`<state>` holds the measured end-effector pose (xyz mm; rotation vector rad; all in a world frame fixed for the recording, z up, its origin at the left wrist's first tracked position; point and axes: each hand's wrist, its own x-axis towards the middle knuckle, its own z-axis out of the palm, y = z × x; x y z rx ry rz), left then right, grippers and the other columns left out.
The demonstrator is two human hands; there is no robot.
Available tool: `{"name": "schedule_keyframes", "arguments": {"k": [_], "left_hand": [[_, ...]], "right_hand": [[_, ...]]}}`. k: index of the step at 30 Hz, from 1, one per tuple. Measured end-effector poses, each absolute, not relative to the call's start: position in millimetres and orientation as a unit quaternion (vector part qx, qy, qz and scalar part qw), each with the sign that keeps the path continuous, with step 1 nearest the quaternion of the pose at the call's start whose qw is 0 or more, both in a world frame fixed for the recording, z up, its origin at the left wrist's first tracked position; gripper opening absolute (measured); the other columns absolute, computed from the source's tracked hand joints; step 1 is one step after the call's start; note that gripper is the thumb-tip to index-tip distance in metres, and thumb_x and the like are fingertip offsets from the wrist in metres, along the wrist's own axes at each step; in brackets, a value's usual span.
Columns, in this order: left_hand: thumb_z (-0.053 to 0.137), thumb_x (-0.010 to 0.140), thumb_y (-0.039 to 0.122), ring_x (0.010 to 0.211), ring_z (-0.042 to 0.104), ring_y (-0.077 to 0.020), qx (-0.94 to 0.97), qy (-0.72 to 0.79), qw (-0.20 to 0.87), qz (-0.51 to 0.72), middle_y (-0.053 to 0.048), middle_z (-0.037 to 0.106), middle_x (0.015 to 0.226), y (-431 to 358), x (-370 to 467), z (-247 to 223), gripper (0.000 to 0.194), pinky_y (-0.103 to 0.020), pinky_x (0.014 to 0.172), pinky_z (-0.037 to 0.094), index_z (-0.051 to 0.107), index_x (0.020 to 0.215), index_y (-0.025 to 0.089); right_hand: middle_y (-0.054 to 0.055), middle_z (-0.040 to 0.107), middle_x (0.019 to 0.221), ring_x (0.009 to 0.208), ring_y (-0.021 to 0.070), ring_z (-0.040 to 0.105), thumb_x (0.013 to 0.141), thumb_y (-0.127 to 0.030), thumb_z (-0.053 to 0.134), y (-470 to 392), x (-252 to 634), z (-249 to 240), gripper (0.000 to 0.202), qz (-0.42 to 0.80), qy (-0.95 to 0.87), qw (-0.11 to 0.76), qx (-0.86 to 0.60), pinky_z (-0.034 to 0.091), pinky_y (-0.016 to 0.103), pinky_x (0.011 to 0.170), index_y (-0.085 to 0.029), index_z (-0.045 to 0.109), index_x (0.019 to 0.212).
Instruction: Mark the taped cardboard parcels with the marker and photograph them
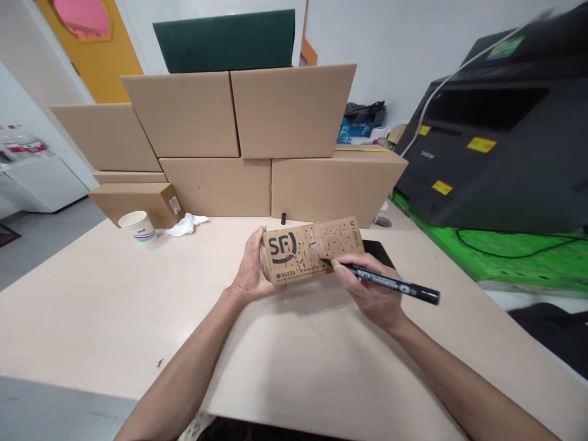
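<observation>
My left hand (252,267) holds a small brown cardboard box (312,248) by its left end, thumb at the upper corner and fingers underneath. The box is tilted toward me and shows a dark SF logo, printed text and many short black marks. In my right hand (374,293) is a black marker (399,286), its tip at the lower middle of the box face. A small black cap (283,218) stands on the table behind the box. Partly hidden behind my right hand lies a flat black object (382,251).
Large cardboard boxes (215,187) are stacked along the back of the table (114,306), a green box (229,43) on top. At the left are a paper cup (138,226) and crumpled tissue (186,225). A dark printer (496,153) stands at the right on green material.
</observation>
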<state>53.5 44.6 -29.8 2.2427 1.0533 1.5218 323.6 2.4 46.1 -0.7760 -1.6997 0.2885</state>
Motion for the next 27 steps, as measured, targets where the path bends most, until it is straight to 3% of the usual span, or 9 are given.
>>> {"name": "schedule_keyframes", "arguments": {"k": [7,13,15,18,22,27], "left_hand": [[0.086,0.061,0.048,0.148,0.035,-0.0488,0.78,0.348,0.076,0.515,-0.015,0.029,0.159,39,55,-21,0.13,-0.077,0.12,0.032,0.009,0.164,0.035],[0.085,0.061,0.047,0.147,0.035,-0.0481,0.783,0.34,0.065,0.516,-0.017,0.029,0.158,40,54,-20,0.129,-0.077,0.118,0.033,0.009,0.164,0.031],[0.086,0.06,0.048,0.148,0.034,-0.0479,0.785,0.342,0.071,0.511,-0.018,0.028,0.159,41,54,-22,0.131,-0.076,0.119,0.032,0.008,0.164,0.03],[0.086,0.059,0.045,0.149,0.032,-0.0481,0.778,0.35,0.086,0.515,-0.017,0.026,0.161,41,55,-25,0.133,-0.076,0.121,0.031,0.006,0.164,0.031],[0.088,0.058,0.043,0.151,0.029,-0.0507,0.779,0.34,0.104,0.517,-0.017,0.023,0.165,41,54,-24,0.136,-0.078,0.121,0.028,0.004,0.165,0.033],[0.087,0.064,0.042,0.153,0.028,-0.0492,0.795,0.33,0.111,0.497,-0.017,0.021,0.165,41,50,-18,0.134,-0.077,0.121,0.029,0.001,0.166,0.035]], "right_hand": [[-0.004,0.067,0.063,0.048,0.0099,0.056,0.088,-0.022,0.067,17,305,47,0.01,0.101,-0.727,0.579,-0.355,0.046,0.023,0.05,-0.022,0.069,0.078],[-0.005,0.067,0.065,0.048,0.0098,0.057,0.088,-0.013,0.064,9,322,43,0.011,0.105,-0.768,0.566,-0.279,0.046,0.022,0.05,-0.024,0.066,0.083],[-0.005,0.066,0.064,0.049,0.0103,0.057,0.088,-0.011,0.062,5,332,37,0.013,0.096,-0.821,0.515,-0.226,0.046,0.023,0.051,-0.024,0.064,0.085],[-0.002,0.065,0.065,0.054,0.0128,0.057,0.087,-0.005,0.054,2,347,20,0.02,0.026,-0.913,0.37,-0.17,0.044,0.026,0.056,-0.022,0.062,0.083],[0.002,0.066,0.072,0.059,0.0156,0.058,0.081,0.006,0.047,2,361,-6,0.03,-0.08,-0.951,0.191,-0.231,0.042,0.029,0.059,-0.02,0.062,0.08],[0.007,0.07,0.088,0.074,0.0183,0.066,0.085,0.008,0.046,2,365,-20,0.035,-0.068,-0.946,0.111,-0.297,0.047,0.03,0.067,-0.019,0.067,0.09]]}}
